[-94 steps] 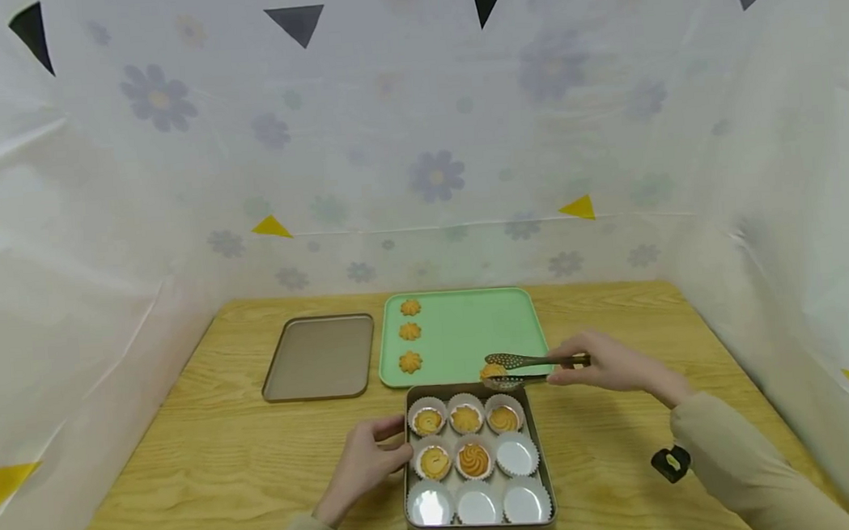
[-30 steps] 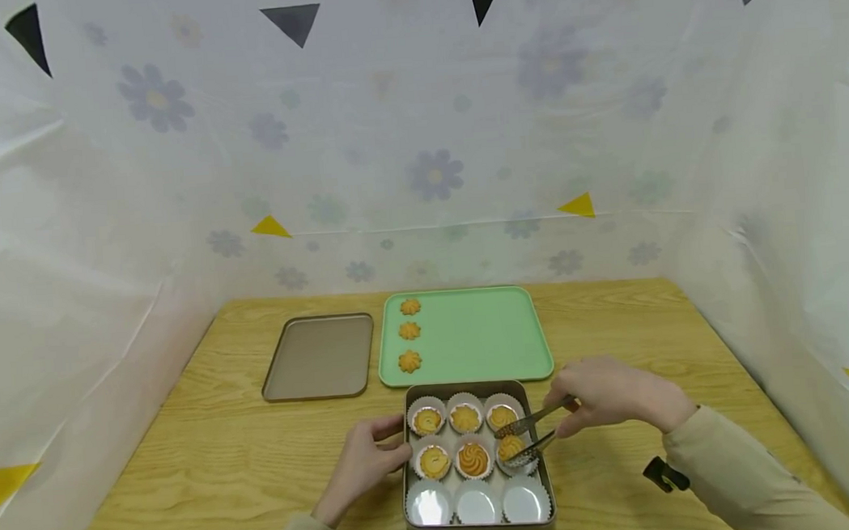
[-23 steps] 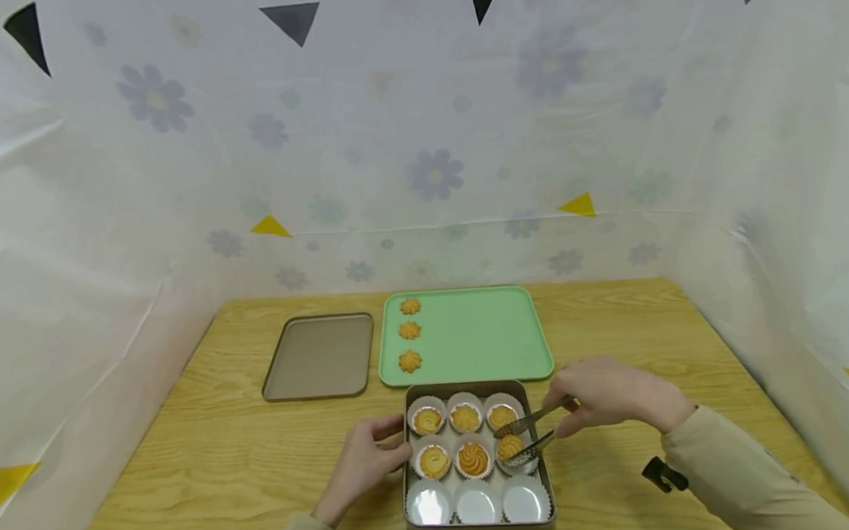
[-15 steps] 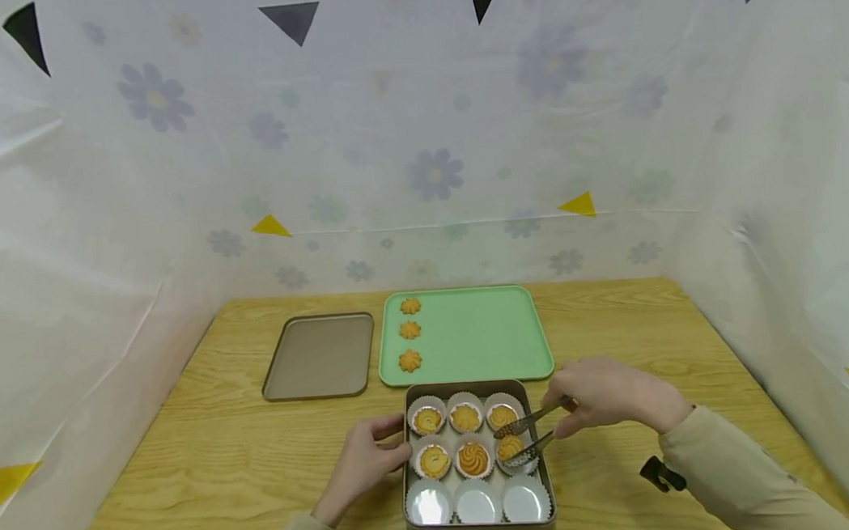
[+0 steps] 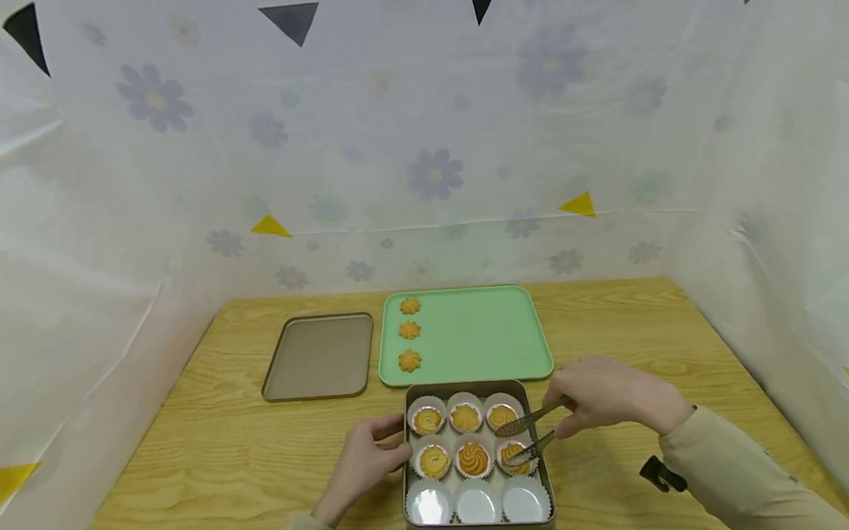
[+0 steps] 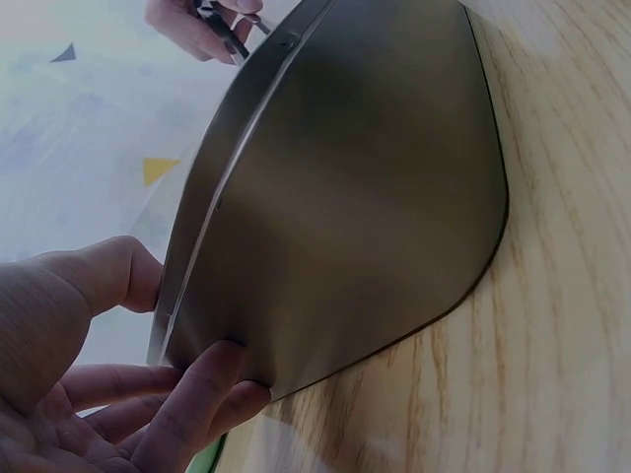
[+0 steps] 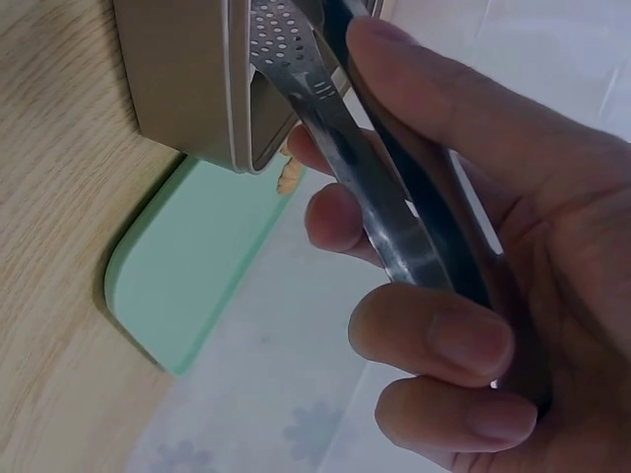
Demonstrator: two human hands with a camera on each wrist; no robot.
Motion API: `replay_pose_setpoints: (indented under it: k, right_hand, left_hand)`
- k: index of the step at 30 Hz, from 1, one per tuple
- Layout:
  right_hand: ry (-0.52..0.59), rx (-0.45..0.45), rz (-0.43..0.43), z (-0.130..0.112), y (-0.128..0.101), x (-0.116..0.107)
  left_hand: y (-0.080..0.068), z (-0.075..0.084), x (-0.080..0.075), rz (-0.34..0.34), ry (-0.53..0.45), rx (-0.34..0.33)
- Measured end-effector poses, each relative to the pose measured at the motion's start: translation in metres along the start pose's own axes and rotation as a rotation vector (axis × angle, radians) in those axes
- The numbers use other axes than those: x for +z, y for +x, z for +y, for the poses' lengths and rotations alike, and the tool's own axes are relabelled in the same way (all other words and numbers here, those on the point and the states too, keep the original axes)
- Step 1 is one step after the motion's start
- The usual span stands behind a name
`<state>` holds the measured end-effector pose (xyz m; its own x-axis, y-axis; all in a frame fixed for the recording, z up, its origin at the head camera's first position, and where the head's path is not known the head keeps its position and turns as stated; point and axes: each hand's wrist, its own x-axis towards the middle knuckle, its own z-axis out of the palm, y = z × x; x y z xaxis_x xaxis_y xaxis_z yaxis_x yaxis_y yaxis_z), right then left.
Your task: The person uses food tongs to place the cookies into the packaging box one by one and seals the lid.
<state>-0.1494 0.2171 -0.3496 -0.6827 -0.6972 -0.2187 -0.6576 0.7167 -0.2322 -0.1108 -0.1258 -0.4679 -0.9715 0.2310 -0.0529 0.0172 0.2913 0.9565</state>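
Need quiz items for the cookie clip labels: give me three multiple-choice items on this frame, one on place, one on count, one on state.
1. Where are the tips of the tongs?
A. over the green tray
B. over the tin's middle row, right cup
C. on the brown tray

2. How many cookies lie on the green tray?
A. three
B. five
C. none

3. What is the left hand doing?
A. lying flat on the table
B. holding the tongs
C. holding the left side of the tin

Answers:
1 B: the head view shows the tips at the cookie in that cup, tongs held by the right hand.
2 A: three sit in a column at the tray's left edge.
3 C: the left wrist view shows thumb and fingers against the tin's wall.
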Motion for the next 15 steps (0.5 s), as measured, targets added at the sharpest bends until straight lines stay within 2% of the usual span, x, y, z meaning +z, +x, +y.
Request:
replay_pose_setpoints:
  k: [11,15]
  right_hand:
    - [0.069,-0.022,-0.011,0.007,-0.002,0.002]
    - [0.139,-0.046,-0.019,0.014,-0.001,0.003]
  left_hand:
    - [0.0,0.0,0.0,-0.008,0.002,0.004]
    - [0.0,0.001,0.0,-0.004,-0.001,0.005]
